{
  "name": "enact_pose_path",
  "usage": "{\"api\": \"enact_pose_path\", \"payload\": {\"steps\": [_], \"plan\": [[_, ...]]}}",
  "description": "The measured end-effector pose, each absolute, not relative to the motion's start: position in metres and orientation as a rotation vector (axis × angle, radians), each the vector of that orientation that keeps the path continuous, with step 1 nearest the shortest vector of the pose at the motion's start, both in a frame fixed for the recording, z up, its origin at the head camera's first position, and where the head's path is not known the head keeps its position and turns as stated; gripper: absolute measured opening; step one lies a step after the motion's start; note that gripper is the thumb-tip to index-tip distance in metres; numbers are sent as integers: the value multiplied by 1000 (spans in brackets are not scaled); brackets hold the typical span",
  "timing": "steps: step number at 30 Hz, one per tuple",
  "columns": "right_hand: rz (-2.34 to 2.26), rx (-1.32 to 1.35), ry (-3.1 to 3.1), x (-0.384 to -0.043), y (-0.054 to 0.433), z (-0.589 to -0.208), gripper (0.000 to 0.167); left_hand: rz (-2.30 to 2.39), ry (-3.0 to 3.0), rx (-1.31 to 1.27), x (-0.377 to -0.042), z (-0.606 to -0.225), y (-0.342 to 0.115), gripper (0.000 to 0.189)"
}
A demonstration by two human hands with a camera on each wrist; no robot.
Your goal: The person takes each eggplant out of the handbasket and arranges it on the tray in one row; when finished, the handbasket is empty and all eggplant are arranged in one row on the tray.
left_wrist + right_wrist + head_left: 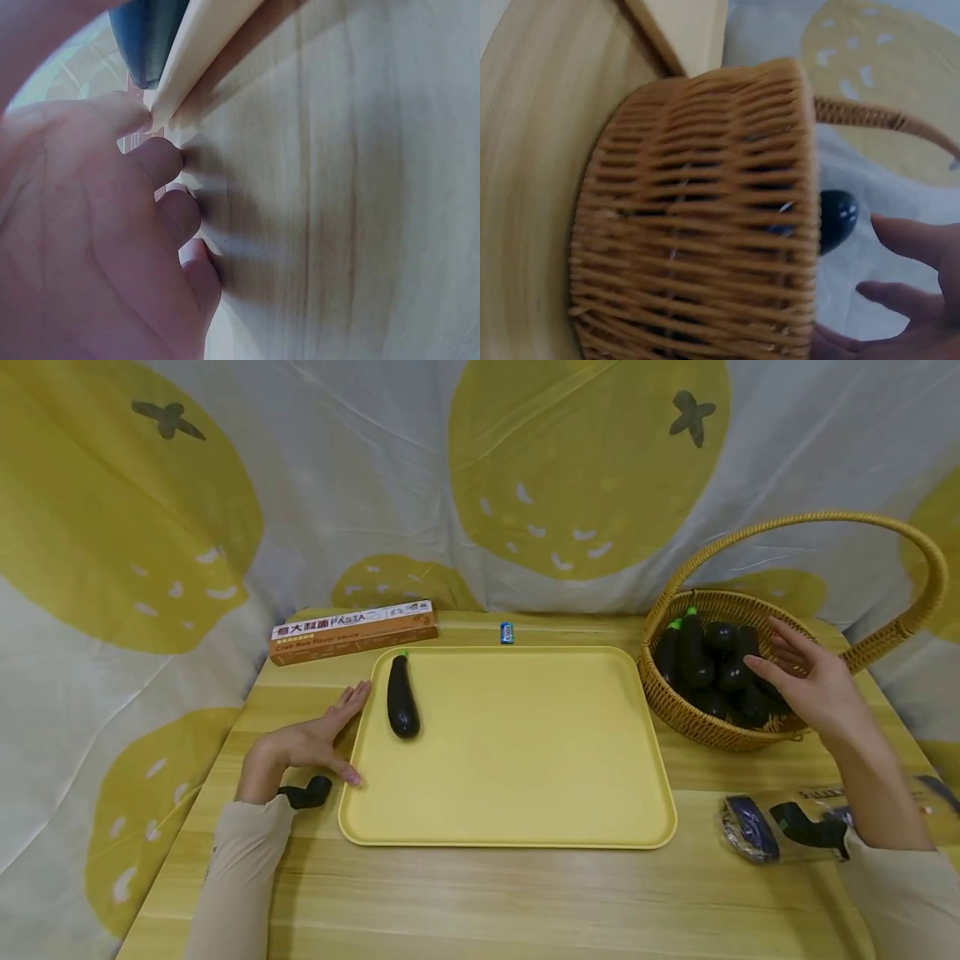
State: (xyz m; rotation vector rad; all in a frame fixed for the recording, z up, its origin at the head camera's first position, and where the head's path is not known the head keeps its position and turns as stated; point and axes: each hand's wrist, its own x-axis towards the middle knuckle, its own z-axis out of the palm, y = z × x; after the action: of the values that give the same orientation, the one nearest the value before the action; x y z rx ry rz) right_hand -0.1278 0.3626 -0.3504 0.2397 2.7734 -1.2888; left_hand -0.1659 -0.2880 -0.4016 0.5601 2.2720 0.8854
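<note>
My left hand [311,742] rests at the left edge of the yellow tray [525,752], its fingers spread and the thumb at the rim. In the left wrist view the fingertips [180,214] touch the wooden table beside the tray wall. One dark eggplant [402,700] lies on the tray's left side, its green stem end pointing away. My right hand [813,681] reaches over the wicker basket [705,727], thumb and fingers apart, holding nothing. Several dark eggplants [696,652] fill the basket. The right wrist view shows one eggplant [838,217] rising above the rim near the thumb.
A pasta box [352,633] stands behind the tray's left corner. A small blue packet [507,632] lies behind the tray. The basket's tall handle [810,518] arches beside my right hand. Under my right forearm lies a clear plastic package [757,835]. Patterned cloth hangs behind the table.
</note>
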Motion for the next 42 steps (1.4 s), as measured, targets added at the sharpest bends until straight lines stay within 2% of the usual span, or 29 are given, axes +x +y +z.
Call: {"api": "enact_pose_path", "payload": {"steps": [4,8,21,42], "plan": [[-1243,296,2694,-134,368,-358,90,882,2277,563,-166,-403,-288,150],[-1211,313,2690,-139,369,-366,93,883,2280,563,-166,-404,-289,151],[-1216,356,2674,-147,368,-371,84,889,2280,573,-165,-404,-288,150],[-1408,243,2545,-141,383,-375,74,917,2274,581,-164,-403,-290,150]]}}
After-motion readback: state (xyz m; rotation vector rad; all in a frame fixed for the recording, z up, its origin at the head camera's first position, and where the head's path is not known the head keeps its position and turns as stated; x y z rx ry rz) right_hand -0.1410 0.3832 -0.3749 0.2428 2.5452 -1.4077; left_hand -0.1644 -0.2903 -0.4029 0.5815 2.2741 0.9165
